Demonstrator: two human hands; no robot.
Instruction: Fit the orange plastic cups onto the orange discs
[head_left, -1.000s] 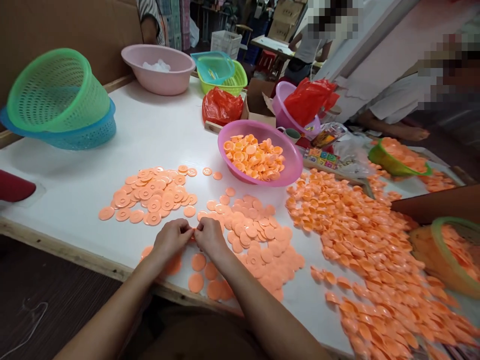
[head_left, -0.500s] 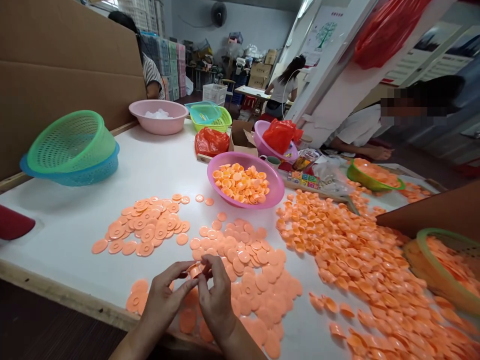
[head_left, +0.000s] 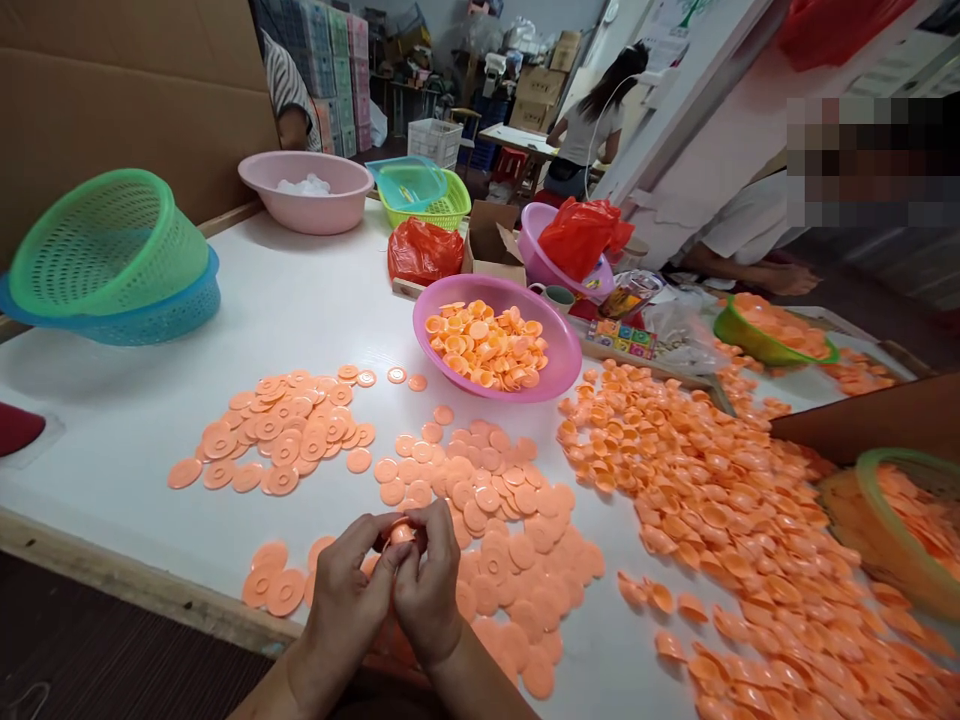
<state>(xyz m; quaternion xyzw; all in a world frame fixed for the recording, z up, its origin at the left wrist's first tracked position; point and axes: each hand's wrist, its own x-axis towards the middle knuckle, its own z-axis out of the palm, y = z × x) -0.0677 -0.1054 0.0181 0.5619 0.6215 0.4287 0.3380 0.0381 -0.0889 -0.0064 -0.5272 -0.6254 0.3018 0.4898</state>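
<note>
My left hand (head_left: 352,570) and my right hand (head_left: 429,575) meet near the table's front edge, both closed on one small orange plastic cup-shaped piece (head_left: 402,533). Fingers cover most of it, so whether a disc is joined to it I cannot tell. Flat orange discs (head_left: 525,550) lie spread around and beyond my right hand. A second heap of ringed discs (head_left: 285,425) is farther left, and a few more discs (head_left: 274,580) lie left of my left hand. Past my hands stands a pink basin (head_left: 495,392) filled with orange cup pieces (head_left: 487,345).
Many orange cup-shaped pieces (head_left: 720,510) cover the table's right side, beside a basket (head_left: 874,500). Green and blue baskets (head_left: 105,250) stand at the left. A pale pink basin (head_left: 307,200), red bag (head_left: 425,252) and open carton (head_left: 491,240) stand behind. Other people sit farther off.
My hands have drawn closer together around the orange piece, with the fingers pressed tighter over it. The camera view has tilted down a little.
</note>
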